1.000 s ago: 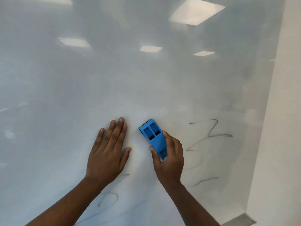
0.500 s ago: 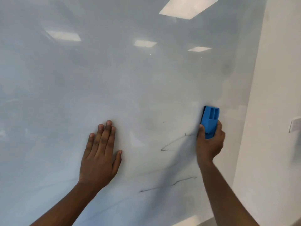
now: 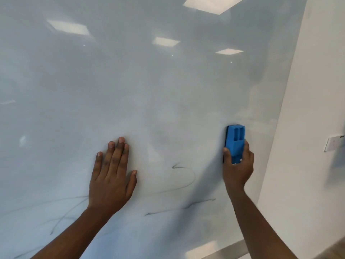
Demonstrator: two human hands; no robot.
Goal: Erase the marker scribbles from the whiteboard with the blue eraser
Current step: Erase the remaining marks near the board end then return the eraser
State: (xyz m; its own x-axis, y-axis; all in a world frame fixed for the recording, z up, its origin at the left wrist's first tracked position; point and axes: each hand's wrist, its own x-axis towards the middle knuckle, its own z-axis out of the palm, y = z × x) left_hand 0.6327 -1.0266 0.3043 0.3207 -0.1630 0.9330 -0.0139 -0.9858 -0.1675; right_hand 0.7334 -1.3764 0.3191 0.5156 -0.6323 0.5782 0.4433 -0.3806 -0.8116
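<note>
The right hand (image 3: 238, 169) grips the blue eraser (image 3: 234, 143) against the whiteboard (image 3: 149, 90). The left hand (image 3: 112, 176) lies flat, fingers straight. Faint marker scribbles (image 3: 183, 186), seemingly smudged, lie between them.

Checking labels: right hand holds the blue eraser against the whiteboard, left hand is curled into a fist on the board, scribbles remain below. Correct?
Not quite. The left hand is not a fist: the head view shows it flat on the whiteboard, fingers straight. The rest holds: the right hand holds the blue eraser against the board, and scribbles remain below.
</note>
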